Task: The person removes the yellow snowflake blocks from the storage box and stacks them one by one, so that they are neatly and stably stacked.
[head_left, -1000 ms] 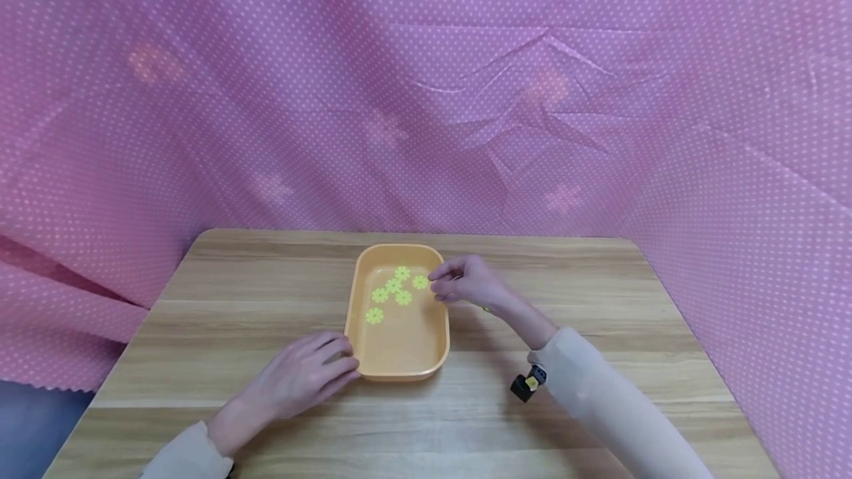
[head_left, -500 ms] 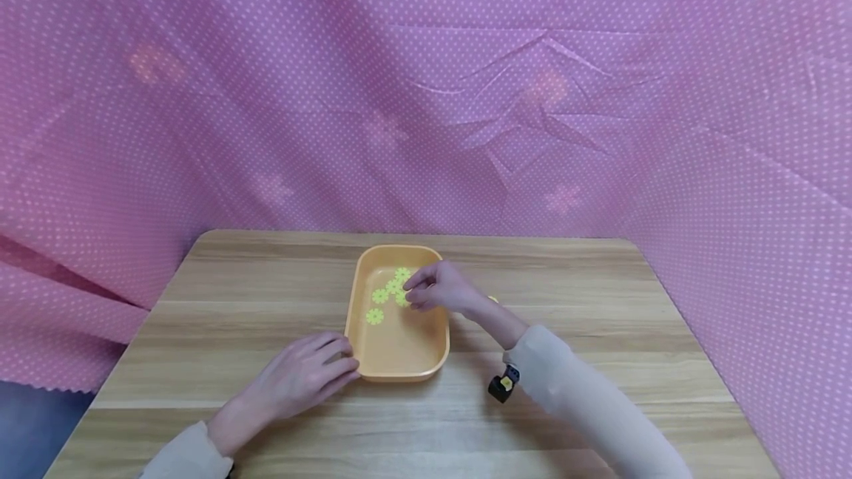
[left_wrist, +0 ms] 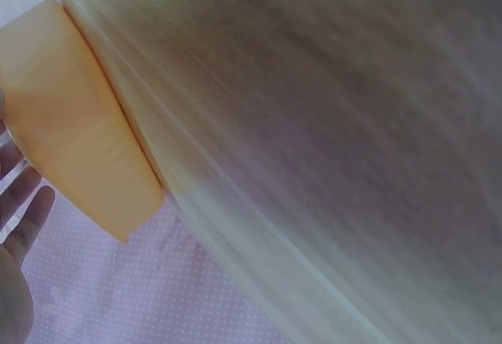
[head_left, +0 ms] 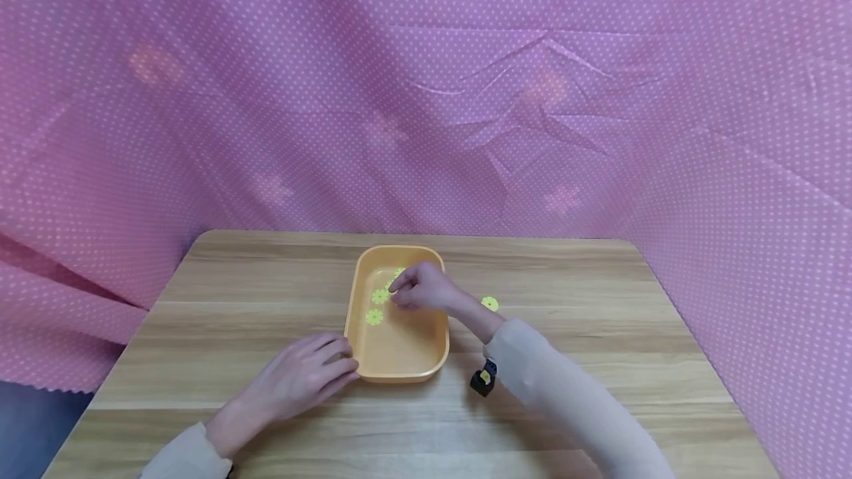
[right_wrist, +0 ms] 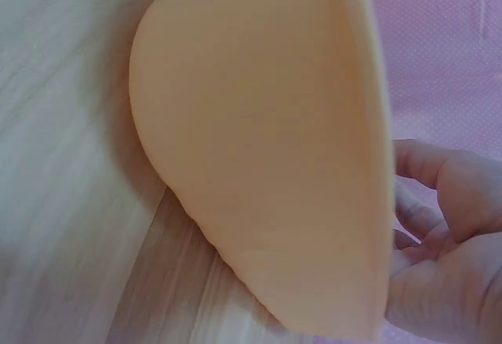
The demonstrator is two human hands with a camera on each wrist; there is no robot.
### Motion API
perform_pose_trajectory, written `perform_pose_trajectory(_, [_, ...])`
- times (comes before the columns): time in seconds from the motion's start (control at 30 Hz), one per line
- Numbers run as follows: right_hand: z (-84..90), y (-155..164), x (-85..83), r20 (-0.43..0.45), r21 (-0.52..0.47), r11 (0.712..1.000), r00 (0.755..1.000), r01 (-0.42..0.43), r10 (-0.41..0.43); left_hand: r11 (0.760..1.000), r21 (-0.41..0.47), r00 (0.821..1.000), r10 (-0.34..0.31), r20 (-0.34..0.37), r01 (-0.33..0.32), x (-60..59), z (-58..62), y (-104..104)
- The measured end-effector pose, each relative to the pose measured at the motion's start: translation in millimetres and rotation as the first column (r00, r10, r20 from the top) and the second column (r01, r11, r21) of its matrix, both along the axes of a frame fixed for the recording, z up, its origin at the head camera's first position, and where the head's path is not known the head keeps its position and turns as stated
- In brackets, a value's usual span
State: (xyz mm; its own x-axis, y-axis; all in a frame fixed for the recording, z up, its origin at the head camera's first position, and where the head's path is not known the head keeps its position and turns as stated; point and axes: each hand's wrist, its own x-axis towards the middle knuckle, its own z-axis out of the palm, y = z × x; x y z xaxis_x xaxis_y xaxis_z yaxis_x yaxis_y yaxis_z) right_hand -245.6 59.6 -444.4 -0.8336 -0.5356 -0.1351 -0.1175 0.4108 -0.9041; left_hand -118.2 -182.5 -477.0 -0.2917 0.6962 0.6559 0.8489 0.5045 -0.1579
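A shallow orange plastic tray lies lengthwise on the table with several yellow-green, flower-shaped notched discs on its bottom. My right hand reaches over the tray's right rim. Its thumb and forefinger point down among the discs, partly hiding them, with a gap between the two digits. In the right wrist view, the tray wall hides the fingertips. At the tray's near left corner, my left hand rests its loosely extended fingers against the wall. One more disc lies on the table, right of the tray.
The wood-grain table stretches around the tray on all sides. A pink dotted cloth hangs behind it and along both sides. A small black wrist camera hangs from the right sleeve, above the table.
My right hand has moved left from the tray's right rim to over the discs inside. The disc on the table, mostly covered by the arm before, now shows. My left hand and the tray stay put.
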Motion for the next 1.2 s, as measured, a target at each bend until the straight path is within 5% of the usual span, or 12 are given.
perform_pose_trajectory(0.63, [-27.3,-23.2,-4.7,-0.041,0.130,0.992,0.999,-0.006,0.011,1.000,0.004,1.000,0.005,0.002,-0.005,1.4,-0.7,-0.3])
perform_pose_trajectory(0.97, [-28.8,-29.0,-1.9,-0.005,0.124,0.992,1.000,-0.028,0.029,1.000,0.012,1.000,-0.003,-0.011,0.003,1.3,-1.4,0.6])
perform_pose_trajectory(1.2, [-31.6,-31.4,-1.2,-0.058,0.164,0.984,0.995,-0.071,0.081,1.000,0.002,1.000,0.007,0.005,-0.007,1.4,-0.8,0.6])
